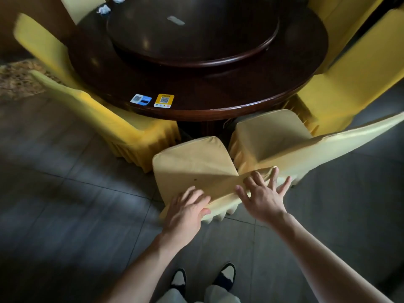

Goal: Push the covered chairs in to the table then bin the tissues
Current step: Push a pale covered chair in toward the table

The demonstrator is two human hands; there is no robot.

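The nearest covered chair (192, 159), in a pale yellow cover, stands just short of the round dark wooden table (218, 99), with its seat toward the table's edge. My left hand (185, 212) is curled over the top of its backrest. At the right end of that backrest, my right hand (263, 193) lies with fingers spread, beside a second covered chair (270, 133). Two crumpled white tissues (103, 9) lie on the table's far left side. A pale strip (176, 20) on the turntable (196, 38) may be a tissue or a reflection.
More yellow covered chairs ring the table: two on the left (113, 125) and two on the right (349, 84). Two QR stickers (164, 101) sit near the table's front edge. The floor is grey tile (65, 204); my shoes (225, 275) stand behind the chair.
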